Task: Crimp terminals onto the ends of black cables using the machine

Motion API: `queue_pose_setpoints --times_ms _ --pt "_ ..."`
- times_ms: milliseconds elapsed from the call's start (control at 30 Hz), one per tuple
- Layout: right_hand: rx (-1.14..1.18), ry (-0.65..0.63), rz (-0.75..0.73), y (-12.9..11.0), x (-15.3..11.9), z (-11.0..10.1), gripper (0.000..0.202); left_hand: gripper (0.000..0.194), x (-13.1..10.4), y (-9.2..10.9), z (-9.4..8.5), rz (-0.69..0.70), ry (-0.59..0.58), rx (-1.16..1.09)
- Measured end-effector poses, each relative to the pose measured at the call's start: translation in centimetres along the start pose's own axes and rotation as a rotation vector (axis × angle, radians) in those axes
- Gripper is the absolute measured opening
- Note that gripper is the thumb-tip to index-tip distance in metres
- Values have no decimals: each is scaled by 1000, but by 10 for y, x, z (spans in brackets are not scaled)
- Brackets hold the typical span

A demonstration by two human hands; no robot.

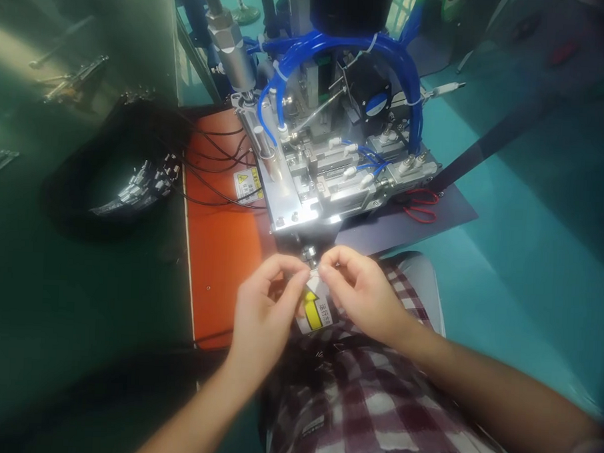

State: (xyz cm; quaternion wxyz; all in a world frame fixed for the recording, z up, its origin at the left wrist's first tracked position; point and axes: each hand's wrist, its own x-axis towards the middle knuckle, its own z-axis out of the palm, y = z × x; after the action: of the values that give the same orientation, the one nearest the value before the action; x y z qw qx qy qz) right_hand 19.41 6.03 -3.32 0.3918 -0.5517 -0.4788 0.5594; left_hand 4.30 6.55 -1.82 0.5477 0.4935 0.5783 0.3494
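My left hand (pixel 266 305) and my right hand (pixel 362 292) face each other at the front edge of the machine. Thumb and forefinger of each are pinched, with the fingertips a short gap apart. What sits in the pinches is too small to make out. Just beyond the fingertips is a small metal fixture (pixel 309 254) of the machine. Below the hands shows a white label (pixel 323 314) with a yellow arrow and printed characters. The machine (pixel 334 174) has metal cylinders and blue air tubes.
An orange board (pixel 218 249) lies under the machine's left side, with black cables (pixel 215 149) across it. Farther left, a dark round container (pixel 73 190) holds many small metal parts (pixel 146 186). A red cord (pixel 423 208) lies at the right on a dark plate (pixel 412 224).
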Motion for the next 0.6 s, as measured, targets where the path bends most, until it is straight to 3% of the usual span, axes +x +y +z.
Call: queue_pose_setpoints --times_ms 133,267,433,500,600 --pt "118 -16 59 0 3 -2 16 13 2 0 -2 2 62 31" --pt "89 -12 62 1 6 -3 15 18 8 -2 -3 -86 35 -38" --pt "35 -11 1 2 10 -2 14 21 16 -1 -2 -100 -33 -128" --pt "1 -26 6 3 14 -4 14 18 18 -1 -4 -42 -77 -72" --pt "-58 -7 -23 6 25 -12 14 14 21 -5 -12 179 -19 233"
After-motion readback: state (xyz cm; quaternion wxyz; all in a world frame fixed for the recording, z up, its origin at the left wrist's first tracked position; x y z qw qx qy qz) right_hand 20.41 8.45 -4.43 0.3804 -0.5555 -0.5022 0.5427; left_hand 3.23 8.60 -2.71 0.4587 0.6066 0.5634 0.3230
